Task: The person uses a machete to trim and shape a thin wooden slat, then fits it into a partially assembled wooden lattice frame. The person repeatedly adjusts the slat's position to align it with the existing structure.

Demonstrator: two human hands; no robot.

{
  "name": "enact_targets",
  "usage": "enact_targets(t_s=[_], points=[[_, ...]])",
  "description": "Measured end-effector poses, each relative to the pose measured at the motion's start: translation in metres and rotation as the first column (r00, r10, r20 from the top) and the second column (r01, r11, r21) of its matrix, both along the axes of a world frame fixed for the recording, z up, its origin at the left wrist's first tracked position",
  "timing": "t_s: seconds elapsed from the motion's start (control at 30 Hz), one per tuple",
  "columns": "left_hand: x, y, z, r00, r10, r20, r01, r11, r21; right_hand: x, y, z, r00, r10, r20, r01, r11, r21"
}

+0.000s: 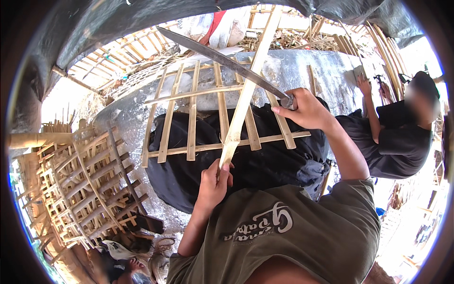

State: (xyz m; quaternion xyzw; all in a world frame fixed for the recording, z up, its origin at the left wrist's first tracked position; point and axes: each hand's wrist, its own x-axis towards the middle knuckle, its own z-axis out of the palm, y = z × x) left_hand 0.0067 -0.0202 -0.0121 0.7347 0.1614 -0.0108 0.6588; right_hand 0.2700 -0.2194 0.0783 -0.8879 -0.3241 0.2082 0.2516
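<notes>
My left hand is closed around the near end of a long, pale bamboo slat, which slants up and away to the right. In my right hand is the handle of a machete, and its long grey blade points to the far left. The blade crosses the slat; whether they touch I cannot tell. Beneath both lies a bamboo lattice of several upright strips joined by two crosspieces, resting over my legs in black cloth.
Bamboo lattices are piled at left, with a long dark tool against them. A person in black sits at right, holding a hammer. Grey sheeting covers the ground; bamboo poles lean at far right.
</notes>
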Motion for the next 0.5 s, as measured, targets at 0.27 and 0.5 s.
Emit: enact_targets(t_s=[0.27,0.5], points=[[-0.002,0.001,0.006,0.998,-0.057,-0.010,0.053,0.962,-0.266,-0.054,0.004,-0.009,0.942,0.163,0.292,-0.176,0.984,0.020],[0.005,-0.009,0.018,0.989,-0.009,-0.149,-0.036,0.955,-0.294,-0.072,0.017,-0.020,0.883,0.242,0.401,-0.157,0.959,-0.234]])
